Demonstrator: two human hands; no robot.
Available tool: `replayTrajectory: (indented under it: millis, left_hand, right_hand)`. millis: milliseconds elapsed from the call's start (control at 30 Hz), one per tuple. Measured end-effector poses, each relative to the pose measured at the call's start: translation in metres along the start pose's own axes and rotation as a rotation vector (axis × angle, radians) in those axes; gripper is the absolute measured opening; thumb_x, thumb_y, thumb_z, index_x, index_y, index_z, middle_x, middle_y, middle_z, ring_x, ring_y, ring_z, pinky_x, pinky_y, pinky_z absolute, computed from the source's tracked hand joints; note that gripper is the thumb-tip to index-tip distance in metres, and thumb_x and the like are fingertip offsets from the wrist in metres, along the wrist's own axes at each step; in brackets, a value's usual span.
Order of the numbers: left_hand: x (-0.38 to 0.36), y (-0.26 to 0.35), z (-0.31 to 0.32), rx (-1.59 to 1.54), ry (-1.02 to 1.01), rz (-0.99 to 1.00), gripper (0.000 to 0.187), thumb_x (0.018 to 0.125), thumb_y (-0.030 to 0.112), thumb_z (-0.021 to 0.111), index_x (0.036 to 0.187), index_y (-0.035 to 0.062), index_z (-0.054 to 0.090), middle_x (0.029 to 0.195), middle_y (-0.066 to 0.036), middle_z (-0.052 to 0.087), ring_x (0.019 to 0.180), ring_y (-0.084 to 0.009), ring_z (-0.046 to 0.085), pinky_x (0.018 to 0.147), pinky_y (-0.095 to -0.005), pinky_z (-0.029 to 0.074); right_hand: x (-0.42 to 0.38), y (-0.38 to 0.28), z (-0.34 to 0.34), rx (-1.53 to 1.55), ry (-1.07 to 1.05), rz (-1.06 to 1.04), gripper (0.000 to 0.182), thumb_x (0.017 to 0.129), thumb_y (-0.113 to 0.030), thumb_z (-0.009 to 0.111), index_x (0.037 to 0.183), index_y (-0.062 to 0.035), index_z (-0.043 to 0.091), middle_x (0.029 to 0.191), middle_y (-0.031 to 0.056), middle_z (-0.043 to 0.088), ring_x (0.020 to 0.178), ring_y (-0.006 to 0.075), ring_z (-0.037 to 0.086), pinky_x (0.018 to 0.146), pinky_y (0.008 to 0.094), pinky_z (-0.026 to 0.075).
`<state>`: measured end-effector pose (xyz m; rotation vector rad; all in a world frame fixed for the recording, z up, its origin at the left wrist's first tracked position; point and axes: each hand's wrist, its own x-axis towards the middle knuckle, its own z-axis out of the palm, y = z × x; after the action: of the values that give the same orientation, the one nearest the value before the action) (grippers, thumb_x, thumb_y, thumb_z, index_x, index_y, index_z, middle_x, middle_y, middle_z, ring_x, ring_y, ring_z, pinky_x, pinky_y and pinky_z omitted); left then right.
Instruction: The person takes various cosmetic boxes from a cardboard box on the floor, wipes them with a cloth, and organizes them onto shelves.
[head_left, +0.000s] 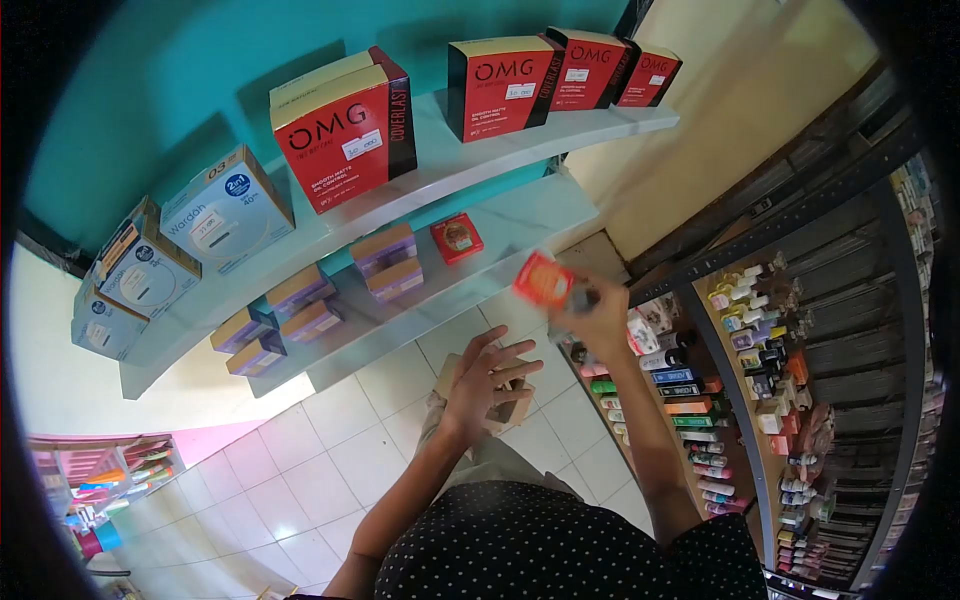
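My right hand [598, 318] holds a small red box [543, 281], blurred by motion, out in front of the lower shelf's right part. Something dark shows beside its fingers, too blurred to make out. My left hand [488, 382] is empty, fingers spread, over the floor below the shelves. On the lower shelf [520, 220] lies another red box [457, 238], with several purple-and-tan boxes [388, 262] to its left. The upper shelf [435, 150] bears large red and black OMG boxes [345, 140] and light blue Wardah boxes [228, 215].
At the right, a rack [740, 370] carries many bottles and tubes. Behind my left hand a cardboard box [512, 405] stands on the tiled floor [330, 440]. More goods [110, 480] sit at the far left. A cream wall [720, 130] borders the shelves.
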<state>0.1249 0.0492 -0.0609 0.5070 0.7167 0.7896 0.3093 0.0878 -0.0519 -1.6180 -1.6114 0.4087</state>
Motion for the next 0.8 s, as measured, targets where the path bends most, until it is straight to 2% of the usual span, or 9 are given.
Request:
replayTrajectory:
  millis: [33, 100, 233, 300, 400, 533, 667, 733, 800]
  left_hand:
    - [0.0, -0.003, -0.002, -0.003, 0.002, 0.001, 0.037, 0.083, 0.019, 0.035, 0.118, 0.0062, 0.03, 0.106, -0.014, 0.051, 0.096, -0.0244, 0.052, 0.078, -0.0379, 0.044]
    - [0.001, -0.013, -0.009, 0.13, -0.043, 0.043, 0.047, 0.084, 0.032, 0.036, 0.122, 0.0061, 0.025, 0.114, -0.015, 0.047, 0.101, -0.0272, 0.049, 0.081, -0.0394, 0.039]
    - [-0.003, -0.021, -0.019, 0.119, 0.024, 0.027, 0.045, 0.084, 0.029, 0.036, 0.121, 0.0058, 0.025, 0.113, -0.015, 0.048, 0.103, -0.0268, 0.048, 0.082, -0.0397, 0.037]
    - [-0.008, -0.021, -0.023, 0.14, 0.079, 0.062, 0.042, 0.084, 0.026, 0.036, 0.12, 0.0058, 0.028, 0.111, -0.014, 0.049, 0.101, -0.025, 0.05, 0.08, -0.0389, 0.039]
    - [-0.011, -0.02, -0.028, 0.135, 0.176, 0.055, 0.04, 0.083, 0.025, 0.037, 0.118, 0.0063, 0.032, 0.109, -0.012, 0.051, 0.099, -0.0231, 0.05, 0.079, -0.0373, 0.04]
    - [-0.009, -0.032, -0.038, 0.175, 0.191, 0.05, 0.038, 0.082, 0.025, 0.038, 0.116, 0.007, 0.035, 0.107, -0.011, 0.052, 0.096, -0.0217, 0.051, 0.077, -0.0352, 0.041]
    - [0.002, -0.061, -0.058, 0.343, 0.168, -0.061, 0.039, 0.082, 0.027, 0.04, 0.116, 0.008, 0.035, 0.106, -0.011, 0.052, 0.094, -0.021, 0.053, 0.077, -0.0366, 0.041]
    - [0.02, -0.086, -0.073, 0.475, 0.146, -0.189, 0.039, 0.082, 0.028, 0.041, 0.115, 0.0082, 0.036, 0.106, -0.011, 0.052, 0.093, -0.0206, 0.053, 0.076, -0.0367, 0.041]
    - [0.042, -0.127, -0.104, 0.649, 0.164, -0.391, 0.038, 0.082, 0.028, 0.045, 0.114, 0.0085, 0.036, 0.101, -0.009, 0.055, 0.091, -0.0201, 0.054, 0.074, -0.0372, 0.042]
  right_hand:
    - [0.015, 0.015, 0.013, 0.016, 0.151, -0.002, 0.044, 0.051, -0.022, 0.074, 0.086, 0.001, 0.059, 0.069, 0.0115, 0.059, 0.061, 0.0177, 0.056, 0.058, 0.0321, 0.045]
    - [0.044, -0.002, 0.025, 0.087, 0.194, 0.212, 0.049, 0.049, -0.029, 0.075, 0.083, 0.0024, 0.059, 0.071, 0.0129, 0.059, 0.063, 0.0202, 0.057, 0.058, 0.0338, 0.045]
    - [0.077, 0.016, 0.071, -0.104, 0.245, 0.125, 0.052, 0.048, -0.037, 0.073, 0.08, 0.0008, 0.058, 0.071, 0.0125, 0.06, 0.065, 0.0246, 0.058, 0.06, 0.0358, 0.045]
    - [0.078, 0.018, 0.084, -0.161, 0.217, 0.157, 0.053, 0.048, -0.041, 0.072, 0.08, -0.0005, 0.057, 0.079, 0.0126, 0.059, 0.07, 0.0287, 0.058, 0.062, 0.0372, 0.045]
    - [0.074, 0.017, 0.091, -0.287, 0.221, 0.172, 0.053, 0.05, -0.041, 0.072, 0.081, -0.0013, 0.056, 0.087, 0.013, 0.057, 0.075, 0.0295, 0.057, 0.064, 0.0369, 0.045]
    - [0.047, 0.024, 0.076, -0.199, 0.291, 0.201, 0.05, 0.054, -0.038, 0.071, 0.084, -0.0016, 0.056, 0.092, 0.0131, 0.055, 0.077, 0.0282, 0.056, 0.065, 0.0363, 0.044]
    - [-0.05, 0.082, 0.051, 0.049, 0.49, 0.24, 0.035, 0.061, -0.024, 0.069, 0.085, -0.0015, 0.056, 0.079, 0.011, 0.057, 0.072, 0.0215, 0.055, 0.063, 0.0327, 0.043]
    - [-0.113, 0.098, 0.042, -0.042, 0.371, 0.462, 0.028, 0.062, -0.02, 0.067, 0.08, -0.0009, 0.056, 0.07, 0.0099, 0.057, 0.066, 0.0205, 0.055, 0.062, 0.0309, 0.043]
    - [-0.18, 0.124, 0.05, -0.159, 0.241, 0.833, 0.022, 0.062, -0.019, 0.066, 0.068, -0.0003, 0.055, 0.061, 0.0101, 0.055, 0.06, 0.0206, 0.056, 0.059, 0.0301, 0.043]
